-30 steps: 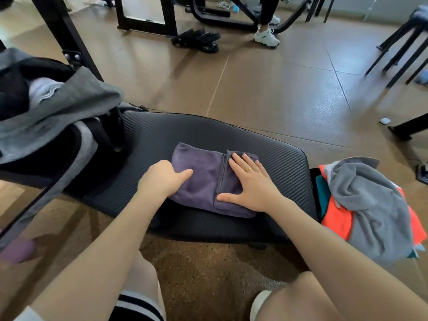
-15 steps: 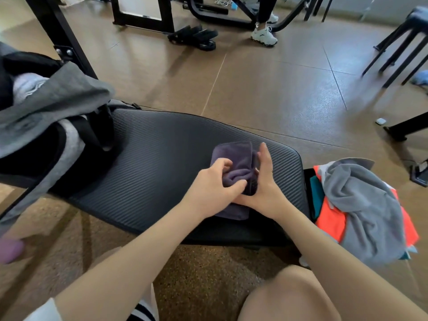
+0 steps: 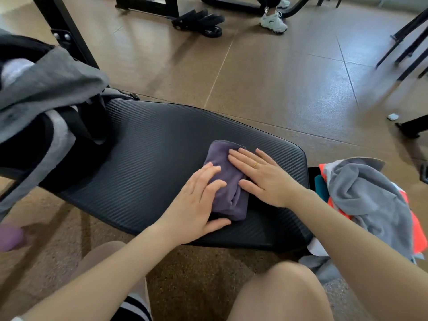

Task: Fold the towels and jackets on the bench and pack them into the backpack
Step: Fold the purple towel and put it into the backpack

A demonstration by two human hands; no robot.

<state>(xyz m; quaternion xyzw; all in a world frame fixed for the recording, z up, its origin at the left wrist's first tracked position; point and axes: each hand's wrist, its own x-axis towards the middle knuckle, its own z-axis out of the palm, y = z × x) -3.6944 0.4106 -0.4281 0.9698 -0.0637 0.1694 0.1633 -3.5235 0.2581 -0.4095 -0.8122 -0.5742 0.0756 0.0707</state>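
Note:
A purple towel (image 3: 228, 181), folded into a small narrow bundle, lies on the black ribbed bench pad (image 3: 150, 154). My left hand (image 3: 196, 202) rests flat on its left side, fingers spread. My right hand (image 3: 261, 174), wearing a gold ring, presses flat on its right side. Neither hand grips the cloth. At the bench's left end stands an open black and grey backpack (image 3: 46, 126) with grey fabric (image 3: 46, 89) draped over its mouth. A pile of clothes lies at the right end: a grey garment (image 3: 368, 200) over orange (image 3: 416, 230) and teal (image 3: 320, 184) pieces.
Brown tiled floor lies beyond the bench. Black gym-machine frames (image 3: 69, 31) stand at the back left, chair legs (image 3: 407, 42) at the right. Another person's white sneaker (image 3: 273, 22) and black sandals (image 3: 201, 22) are at the far back. My knees are below the bench.
The towel was folded in half from left to right by my left hand, and it is narrower. Both hands went from pinching it to lying flat on it.

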